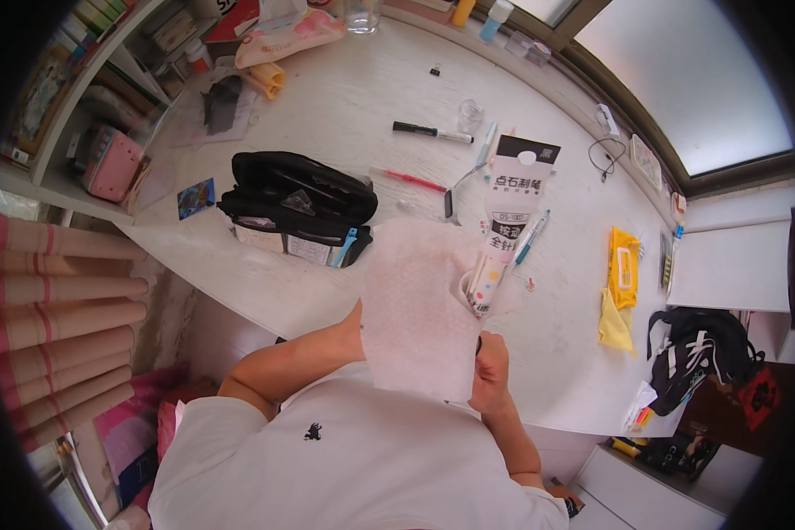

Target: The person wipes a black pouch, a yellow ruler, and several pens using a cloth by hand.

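Note:
A thin white wipe or tissue (417,318) spreads in front of my chest, its lower right edge at the curled fingers of my right hand (492,374). My left hand is hidden behind this sheet; only the forearm shows. Beyond the sheet, a printed pen package (518,192) stands up out of what looks like a white roll or cup (465,285). A black pencil case (298,199) lies unzipped to the left. Around the package are a teal pen (532,237), a red pen (414,179), a black-and-white marker (432,132) and a razor-like tool (448,203).
A yellow wipes pack (625,265) and yellow cloth (615,324) lie at the right, near a black bag (695,358). At the back are a binder clip (435,69) and a glass (362,16). A shelf (83,99) borders the left; a cable (606,159) lies by the window.

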Action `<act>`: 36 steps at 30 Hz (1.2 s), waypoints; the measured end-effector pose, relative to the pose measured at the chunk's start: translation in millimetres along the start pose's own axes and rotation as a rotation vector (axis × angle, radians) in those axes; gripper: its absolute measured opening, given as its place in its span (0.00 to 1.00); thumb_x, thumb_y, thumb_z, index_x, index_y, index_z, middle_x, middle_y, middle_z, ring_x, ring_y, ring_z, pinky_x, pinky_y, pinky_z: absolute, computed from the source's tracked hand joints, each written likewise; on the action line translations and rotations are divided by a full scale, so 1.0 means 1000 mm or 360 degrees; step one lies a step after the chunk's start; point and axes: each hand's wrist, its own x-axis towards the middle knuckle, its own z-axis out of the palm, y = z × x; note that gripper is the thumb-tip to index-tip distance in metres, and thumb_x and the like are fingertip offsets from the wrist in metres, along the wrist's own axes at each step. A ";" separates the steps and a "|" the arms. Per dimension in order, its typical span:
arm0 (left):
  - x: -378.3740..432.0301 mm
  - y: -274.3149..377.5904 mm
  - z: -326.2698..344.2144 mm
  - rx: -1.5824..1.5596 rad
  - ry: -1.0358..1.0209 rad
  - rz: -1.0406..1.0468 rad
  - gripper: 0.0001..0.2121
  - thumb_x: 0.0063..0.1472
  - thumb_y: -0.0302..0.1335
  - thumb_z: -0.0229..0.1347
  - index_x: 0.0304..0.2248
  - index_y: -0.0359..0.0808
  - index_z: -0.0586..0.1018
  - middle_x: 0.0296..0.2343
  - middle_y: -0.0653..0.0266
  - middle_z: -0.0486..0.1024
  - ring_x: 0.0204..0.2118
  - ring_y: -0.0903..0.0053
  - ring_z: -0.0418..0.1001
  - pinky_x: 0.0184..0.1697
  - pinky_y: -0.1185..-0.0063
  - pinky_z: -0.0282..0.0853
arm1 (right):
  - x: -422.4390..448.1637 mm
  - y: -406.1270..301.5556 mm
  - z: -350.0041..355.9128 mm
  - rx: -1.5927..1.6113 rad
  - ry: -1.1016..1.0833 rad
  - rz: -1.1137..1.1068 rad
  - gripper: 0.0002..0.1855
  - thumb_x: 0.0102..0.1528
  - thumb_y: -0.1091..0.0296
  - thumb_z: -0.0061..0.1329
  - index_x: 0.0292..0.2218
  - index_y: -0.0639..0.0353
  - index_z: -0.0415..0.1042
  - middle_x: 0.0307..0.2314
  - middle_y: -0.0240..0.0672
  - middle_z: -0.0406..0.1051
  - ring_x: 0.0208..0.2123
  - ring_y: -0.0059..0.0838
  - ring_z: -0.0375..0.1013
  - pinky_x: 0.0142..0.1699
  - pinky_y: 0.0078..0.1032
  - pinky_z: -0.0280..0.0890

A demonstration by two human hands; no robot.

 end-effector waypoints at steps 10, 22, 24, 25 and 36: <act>0.000 -0.002 0.001 0.0096 0.0000 0.0137 0.24 0.45 0.25 0.56 0.43 0.33 0.63 0.36 0.63 0.65 0.38 0.79 0.64 0.42 0.80 0.61 | 0.000 -0.002 0.000 0.0000 0.0006 0.0018 0.13 0.49 0.63 0.43 0.21 0.63 0.67 0.13 0.31 0.67 0.14 0.22 0.67 0.21 0.16 0.58; -0.002 0.001 0.002 -0.0150 -0.0103 0.0113 0.21 0.46 0.26 0.55 0.42 0.33 0.64 0.33 0.64 0.67 0.35 0.81 0.66 0.38 0.82 0.63 | -0.008 0.007 0.002 0.0336 0.0039 0.0045 0.16 0.48 0.58 0.43 0.20 0.63 0.67 0.14 0.32 0.67 0.15 0.26 0.66 0.21 0.17 0.57; -0.001 0.003 0.002 -0.0123 -0.0113 0.0130 0.21 0.46 0.27 0.55 0.41 0.34 0.65 0.33 0.64 0.67 0.35 0.81 0.66 0.37 0.82 0.63 | -0.008 0.005 0.003 0.0321 0.0097 0.0073 0.16 0.49 0.58 0.42 0.20 0.63 0.67 0.14 0.32 0.67 0.15 0.26 0.66 0.21 0.17 0.57; -0.002 0.002 0.002 -0.0115 -0.0122 0.0128 0.20 0.46 0.27 0.55 0.41 0.34 0.65 0.33 0.64 0.67 0.35 0.80 0.66 0.37 0.82 0.63 | -0.007 0.003 0.003 0.0321 0.0100 0.0074 0.16 0.49 0.58 0.42 0.20 0.63 0.67 0.14 0.32 0.67 0.15 0.26 0.66 0.21 0.17 0.57; 0.014 0.013 -0.003 0.0554 0.0128 0.0206 0.16 0.45 0.28 0.56 0.36 0.36 0.68 0.31 0.64 0.68 0.35 0.79 0.66 0.37 0.81 0.63 | -0.003 0.000 -0.001 0.0368 -0.0018 0.0142 0.12 0.46 0.66 0.41 0.15 0.61 0.65 0.10 0.29 0.65 0.12 0.19 0.63 0.18 0.15 0.56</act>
